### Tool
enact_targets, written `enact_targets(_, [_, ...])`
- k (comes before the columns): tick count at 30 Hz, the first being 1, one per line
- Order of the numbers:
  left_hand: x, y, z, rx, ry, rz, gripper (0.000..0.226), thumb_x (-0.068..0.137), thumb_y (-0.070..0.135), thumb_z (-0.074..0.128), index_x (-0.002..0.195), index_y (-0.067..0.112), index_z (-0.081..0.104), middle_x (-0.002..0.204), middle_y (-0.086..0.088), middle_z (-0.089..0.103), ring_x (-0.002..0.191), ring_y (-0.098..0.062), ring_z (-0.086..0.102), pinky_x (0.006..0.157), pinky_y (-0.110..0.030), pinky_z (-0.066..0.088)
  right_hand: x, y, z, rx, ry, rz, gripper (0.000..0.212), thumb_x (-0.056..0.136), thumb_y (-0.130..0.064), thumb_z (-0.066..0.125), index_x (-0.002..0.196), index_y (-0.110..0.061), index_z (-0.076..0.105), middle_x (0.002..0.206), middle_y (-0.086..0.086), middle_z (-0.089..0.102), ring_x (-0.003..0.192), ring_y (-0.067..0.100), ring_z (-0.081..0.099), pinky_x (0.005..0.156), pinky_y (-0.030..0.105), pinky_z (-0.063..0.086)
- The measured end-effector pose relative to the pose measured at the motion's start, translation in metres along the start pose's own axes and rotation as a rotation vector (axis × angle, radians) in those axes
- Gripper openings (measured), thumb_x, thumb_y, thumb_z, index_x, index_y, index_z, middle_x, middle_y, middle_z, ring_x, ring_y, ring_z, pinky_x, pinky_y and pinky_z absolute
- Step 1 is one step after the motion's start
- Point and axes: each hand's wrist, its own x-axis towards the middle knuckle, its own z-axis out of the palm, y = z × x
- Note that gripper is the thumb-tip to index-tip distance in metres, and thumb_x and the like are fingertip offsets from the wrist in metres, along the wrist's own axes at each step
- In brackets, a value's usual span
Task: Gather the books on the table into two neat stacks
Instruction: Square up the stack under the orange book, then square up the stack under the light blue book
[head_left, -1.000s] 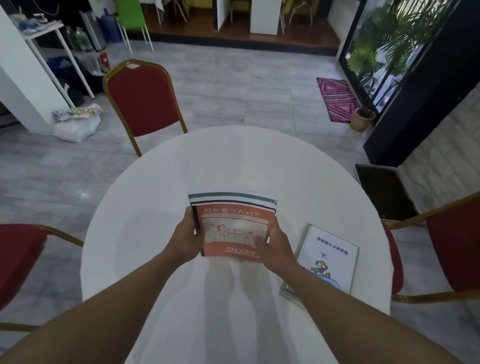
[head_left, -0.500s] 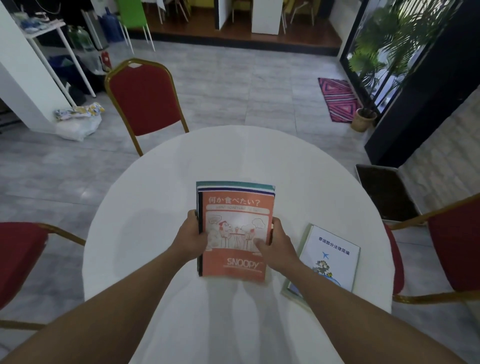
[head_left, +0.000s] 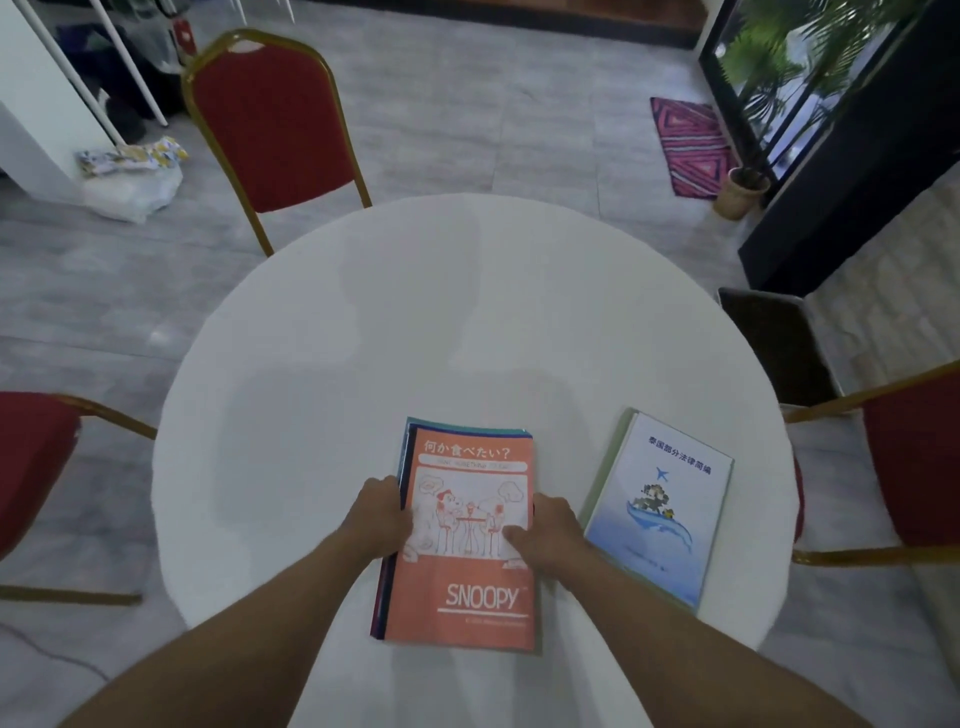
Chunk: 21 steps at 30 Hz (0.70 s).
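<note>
A stack of books topped by an orange Snoopy book (head_left: 467, 582) lies flat on the round white table (head_left: 363, 338), near its front edge. My left hand (head_left: 376, 512) grips the stack's left side. My right hand (head_left: 550, 535) grips the right side, thumb pressed on the orange cover. To the right lies a second stack (head_left: 660, 506), a white and blue book with a plane and whale picture over a greenish one, slightly tilted. My right hand sits just left of it, apart from it.
Red chairs with gold frames stand at the far left of the table (head_left: 275, 124), at the left edge (head_left: 31, 462) and at the right edge (head_left: 909, 467). A dark bin (head_left: 769, 343) sits on the floor beyond the table's right side.
The stack was held tilted up off the table; now it lies flat, closer to me, with both hands still on its sides. The right stack has not moved.
</note>
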Motion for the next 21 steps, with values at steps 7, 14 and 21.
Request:
enact_targets(7, [0.011,-0.004,0.014,0.155,0.020,-0.104,0.032,0.098,0.016,0.043,0.128,0.006,0.050,0.136,-0.017,0.048,0.124,-0.027,0.053,0.101,-0.027,0.042,0.009,0.001,0.013,-0.159,-0.024,0.028,0.046,0.092,-0.030,0.065,0.130,-0.008,0.052,0.131,0.013,0.057,0.111,0.028,0.064,0.094,0.037,0.057])
enact_targets(14, [0.013,-0.007,0.019,0.235,-0.016,-0.094,0.036,0.096,0.020,0.055,0.130,0.010,0.046,0.138,-0.014,0.043,0.121,-0.027,0.055,0.087,-0.026,0.049,0.009,0.004,0.016,-0.168,-0.038,0.067,0.046,0.095,-0.032,0.063,0.133,-0.010,0.048,0.133,0.013,0.047,0.113,0.027,0.061,0.088,0.031,0.054])
enact_targets(21, [0.013,-0.007,0.016,0.309,0.038,-0.053,0.050,0.089,0.019,0.065,0.132,0.010,0.040,0.135,-0.011,0.041,0.118,-0.021,0.052,0.084,-0.024,0.049,0.009,0.004,0.015,-0.166,-0.068,0.052,0.048,0.096,-0.037,0.060,0.134,-0.012,0.046,0.134,0.011,0.045,0.115,0.025,0.060,0.082,0.026,0.050])
